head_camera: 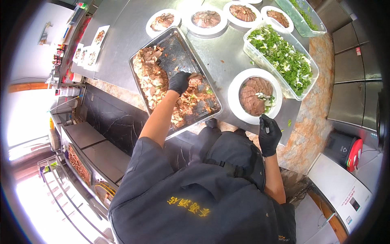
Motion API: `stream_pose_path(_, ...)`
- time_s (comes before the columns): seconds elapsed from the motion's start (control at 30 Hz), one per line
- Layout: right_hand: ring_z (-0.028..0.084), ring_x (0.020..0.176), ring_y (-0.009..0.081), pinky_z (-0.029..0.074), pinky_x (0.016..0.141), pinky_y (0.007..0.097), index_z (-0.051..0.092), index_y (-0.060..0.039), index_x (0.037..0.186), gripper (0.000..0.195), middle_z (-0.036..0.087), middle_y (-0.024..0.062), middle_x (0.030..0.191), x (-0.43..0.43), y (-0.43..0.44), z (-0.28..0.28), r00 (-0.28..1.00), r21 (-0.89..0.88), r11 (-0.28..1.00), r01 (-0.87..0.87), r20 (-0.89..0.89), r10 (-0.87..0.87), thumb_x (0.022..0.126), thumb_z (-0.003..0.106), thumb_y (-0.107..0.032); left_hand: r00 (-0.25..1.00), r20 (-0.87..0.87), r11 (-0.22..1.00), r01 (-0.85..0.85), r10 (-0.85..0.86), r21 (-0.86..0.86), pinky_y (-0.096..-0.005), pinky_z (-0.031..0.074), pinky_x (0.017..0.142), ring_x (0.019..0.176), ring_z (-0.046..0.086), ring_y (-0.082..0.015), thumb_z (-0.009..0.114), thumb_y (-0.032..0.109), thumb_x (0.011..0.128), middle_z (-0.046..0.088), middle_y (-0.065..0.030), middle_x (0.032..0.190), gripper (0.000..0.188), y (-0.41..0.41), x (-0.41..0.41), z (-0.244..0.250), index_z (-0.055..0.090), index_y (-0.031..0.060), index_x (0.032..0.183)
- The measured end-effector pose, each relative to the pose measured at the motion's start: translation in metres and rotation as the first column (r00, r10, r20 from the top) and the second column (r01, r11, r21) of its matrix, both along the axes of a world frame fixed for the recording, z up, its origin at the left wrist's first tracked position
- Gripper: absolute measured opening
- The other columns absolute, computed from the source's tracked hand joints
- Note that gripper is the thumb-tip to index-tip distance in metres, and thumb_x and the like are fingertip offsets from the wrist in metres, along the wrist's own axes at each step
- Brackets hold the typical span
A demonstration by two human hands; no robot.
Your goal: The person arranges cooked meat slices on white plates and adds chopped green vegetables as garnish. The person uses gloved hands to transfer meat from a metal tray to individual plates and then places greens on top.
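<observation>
My left hand [179, 83], in a black glove, reaches into a dark metal baking tray [173, 39]. Its fingertips touch loose sliced meat [195, 81]; whether they grip a slice is hidden. More meat slices [152, 71] are heaped along the tray's left side. My right hand [270, 135], also black-gloved, is at the near rim of a white round dish [234, 94]. Its thumb and fingertips come together with nothing visible between them. Overlapping meat slices [253, 94] fill most of the dish's well, with chopped greens [268, 102] showing at their right side.
Right of the dish stands a clear plastic tub [310, 82] of chopped greens and white pieces. Another tub [320, 26] is behind it. Several plated meat dishes [206, 19] line the far steel table [210, 50]. Printed food photos [99, 36] lie at left.
</observation>
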State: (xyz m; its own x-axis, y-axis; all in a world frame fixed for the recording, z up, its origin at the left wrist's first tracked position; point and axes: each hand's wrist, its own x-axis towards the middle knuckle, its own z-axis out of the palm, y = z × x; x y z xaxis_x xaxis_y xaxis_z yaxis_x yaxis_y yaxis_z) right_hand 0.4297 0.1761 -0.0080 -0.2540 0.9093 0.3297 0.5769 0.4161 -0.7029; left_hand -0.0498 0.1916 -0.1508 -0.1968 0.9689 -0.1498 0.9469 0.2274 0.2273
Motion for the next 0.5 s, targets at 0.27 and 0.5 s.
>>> stream_pose_path(0.27, 0.077, 0.086, 0.0302, 0.061, 0.077, 0.0382, 0.076, -0.0015, 0.113, 0.018, 0.077, 0.0159, 0.1, -0.023, 0.01, 0.007, 0.987, -0.16, 0.975, -0.155, -0.054, 0.148, 0.095, 0.076, -0.005, 0.703, 0.636, 0.884, -0.462, 0.319, 0.067, -0.0403, 0.058, 0.091, 0.101, 0.077, -0.0312, 0.07, 0.026, 0.104, 0.08, -0.0215, 0.109, 0.032, -0.044, 0.004, 0.022, 0.076, 0.0001, 0.123)
stream_pose_path(0.5, 0.075, 0.102, 0.0337, 0.059, 0.091, 0.0415, 0.076, -0.002, 0.118, 0.025, 0.078, 0.015, 0.112, -0.07, 0.037, 0.031, 0.919, -0.127, 0.914, -0.385, -0.147, 0.367, 0.094, 0.075, -0.006, 0.115, 0.978, 0.833, -0.547, 0.175, -0.084, -0.0342, 0.06, 0.086, 0.094, 0.074, -0.0181, 0.074, 0.016, 0.104, 0.079, -0.0088, 0.106, 0.027, -0.055, 0.058, 0.134, 0.076, -0.004, 0.121)
